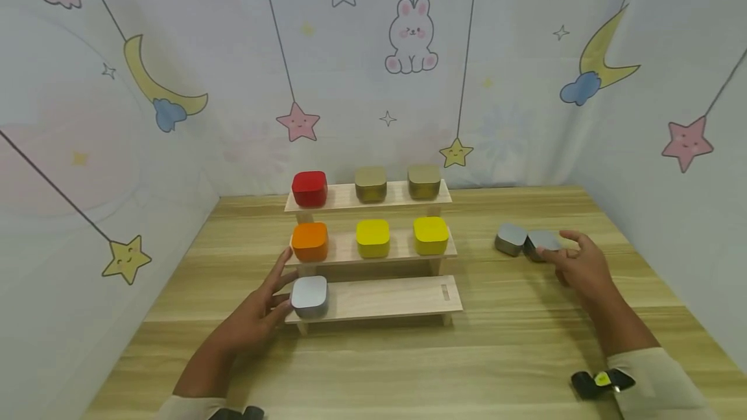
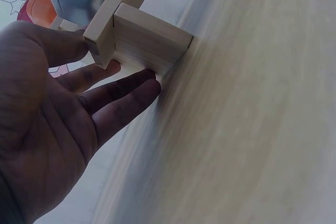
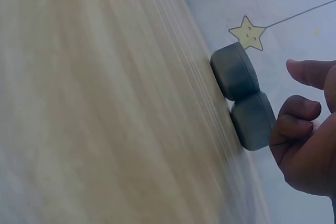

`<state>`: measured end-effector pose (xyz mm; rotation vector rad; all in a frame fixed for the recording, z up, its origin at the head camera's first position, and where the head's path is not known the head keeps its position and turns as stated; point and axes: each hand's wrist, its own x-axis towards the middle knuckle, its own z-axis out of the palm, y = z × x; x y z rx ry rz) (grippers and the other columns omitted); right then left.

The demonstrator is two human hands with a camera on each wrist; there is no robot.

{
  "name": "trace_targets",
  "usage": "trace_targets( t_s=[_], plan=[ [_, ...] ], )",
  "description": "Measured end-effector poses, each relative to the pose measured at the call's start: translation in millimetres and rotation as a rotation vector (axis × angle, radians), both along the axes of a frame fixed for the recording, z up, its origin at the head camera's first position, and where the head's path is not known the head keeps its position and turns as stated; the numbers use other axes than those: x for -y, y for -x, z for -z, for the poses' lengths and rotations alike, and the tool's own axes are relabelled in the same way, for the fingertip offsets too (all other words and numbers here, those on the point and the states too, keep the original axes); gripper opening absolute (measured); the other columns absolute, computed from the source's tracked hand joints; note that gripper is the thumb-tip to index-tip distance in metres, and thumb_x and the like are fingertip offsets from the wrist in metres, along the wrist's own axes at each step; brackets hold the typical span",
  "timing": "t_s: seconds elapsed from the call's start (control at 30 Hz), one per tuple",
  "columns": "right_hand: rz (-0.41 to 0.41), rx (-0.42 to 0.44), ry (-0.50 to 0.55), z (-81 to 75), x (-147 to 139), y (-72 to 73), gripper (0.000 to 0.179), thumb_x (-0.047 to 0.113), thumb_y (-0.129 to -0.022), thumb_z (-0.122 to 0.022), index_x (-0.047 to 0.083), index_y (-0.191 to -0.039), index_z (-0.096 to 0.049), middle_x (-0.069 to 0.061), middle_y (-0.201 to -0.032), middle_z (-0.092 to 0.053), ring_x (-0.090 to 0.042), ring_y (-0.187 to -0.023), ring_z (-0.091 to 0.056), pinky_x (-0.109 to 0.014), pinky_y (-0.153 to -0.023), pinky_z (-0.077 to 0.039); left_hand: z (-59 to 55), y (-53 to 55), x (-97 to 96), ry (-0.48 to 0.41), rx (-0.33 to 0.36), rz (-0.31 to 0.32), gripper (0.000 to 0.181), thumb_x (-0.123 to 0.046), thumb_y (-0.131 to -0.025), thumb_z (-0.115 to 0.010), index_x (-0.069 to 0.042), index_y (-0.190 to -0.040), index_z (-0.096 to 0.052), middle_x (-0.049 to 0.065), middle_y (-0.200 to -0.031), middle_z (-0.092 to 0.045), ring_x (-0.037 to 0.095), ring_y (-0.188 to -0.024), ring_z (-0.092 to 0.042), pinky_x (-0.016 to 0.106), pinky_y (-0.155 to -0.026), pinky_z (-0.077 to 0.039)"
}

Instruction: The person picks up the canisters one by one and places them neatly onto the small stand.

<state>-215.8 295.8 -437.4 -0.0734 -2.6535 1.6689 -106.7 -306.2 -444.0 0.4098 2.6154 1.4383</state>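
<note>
My left hand (image 1: 257, 316) is at the left end of the lowest wooden shelf (image 1: 385, 300), where a silver tin (image 1: 310, 295) sits. In the left wrist view the thumb is right at the board's end, with the other fingers stretched out beside the shelf's leg (image 2: 149, 38). On the table at the right, two grey tins stand side by side, a left one (image 1: 511, 239) and a right one (image 1: 539, 244). My right hand (image 1: 583, 271) reaches to the right tin, thumb and forefinger apart, the other fingers curled beside it in the right wrist view.
An orange tin (image 1: 310, 242) and two yellow tins (image 1: 373, 238) stand on the middle shelf (image 1: 341, 253). The top shelf (image 1: 341, 194) bears a red tin (image 1: 310, 188) and two olive-gold tins (image 1: 370, 185). A printed curtain (image 1: 362, 83) borders the wooden table (image 1: 373, 374).
</note>
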Motion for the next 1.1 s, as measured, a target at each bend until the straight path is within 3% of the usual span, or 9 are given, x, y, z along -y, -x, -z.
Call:
trace_targets(
  t_s=[0.23,0.43,0.73,1.1],
  plan=[
    [-0.031,0.138,0.084,7.5,-2.9,2.2,0.11,0.04,-0.109,-0.069,0.001,-0.173,0.011,0.017,-0.059,-0.036,-0.003,-0.049,-0.036,-0.027,-0.049,-0.045,-0.3,0.1,-0.5,-0.005,-0.014,0.009,0.11,0.004,-0.107,-0.062,-0.048,-0.174,0.009,0.025,-0.182,-0.018,0.056,-0.145,-0.057,0.052,-0.113,-0.057],
    [-0.044,0.204,0.151,12.7,-2.8,7.3,0.113,0.038,-0.109,-0.069,0.002,-0.172,0.018,0.015,-0.066,-0.049,-0.002,-0.053,-0.04,-0.024,-0.05,-0.045,0.1,0.1,-0.6,-0.008,-0.009,0.011,0.109,0.004,-0.108,-0.061,-0.049,-0.173,0.009,0.026,-0.182,-0.017,0.057,-0.145,-0.057,0.053,-0.114,-0.056],
    [-0.072,0.217,0.154,16.4,-0.8,16.6,0.098,0.033,-0.109,-0.069,0.0,-0.173,-0.003,0.011,-0.074,-0.053,-0.002,-0.055,-0.042,-0.022,-0.049,-0.043,-0.5,-1.0,-0.7,0.003,-0.012,0.0,0.109,0.004,-0.107,-0.061,-0.048,-0.173,0.008,0.029,-0.179,-0.023,0.056,-0.144,-0.058,0.053,-0.114,-0.057],
    [-0.063,0.255,0.093,18.9,-5.4,22.7,0.103,0.039,-0.108,-0.07,0.004,-0.176,0.0,0.011,-0.08,-0.057,-0.002,-0.057,-0.044,-0.021,-0.051,-0.045,-2.3,-1.7,-0.7,0.002,-0.01,0.003,0.108,0.002,-0.108,-0.061,-0.048,-0.173,0.008,0.028,-0.179,-0.026,0.055,-0.144,-0.059,0.055,-0.114,-0.056]
  ],
)
